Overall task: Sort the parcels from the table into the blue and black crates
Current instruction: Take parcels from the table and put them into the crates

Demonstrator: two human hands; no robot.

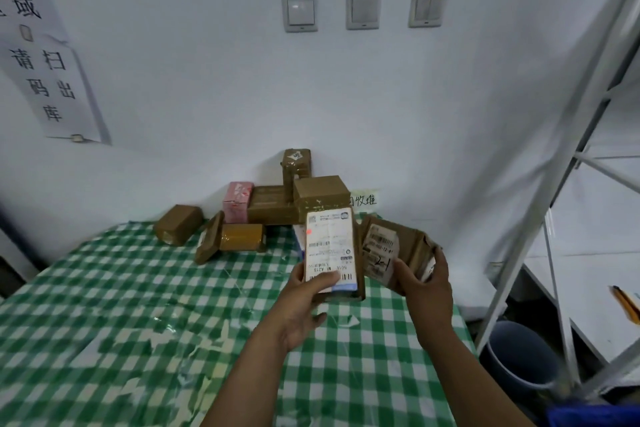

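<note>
Gripping a labelled parcel, the left hand is raised — the right hand clasps another parcel.

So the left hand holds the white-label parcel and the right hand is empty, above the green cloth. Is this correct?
No. The head view shows the right hand is not empty: it holds a brown parcel. The left hand does hold the white-label parcel, above the green cloth.

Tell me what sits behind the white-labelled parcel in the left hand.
A taped brown box stands directly behind. The white-labelled parcel covers its lower front and whatever it rests on.
</note>
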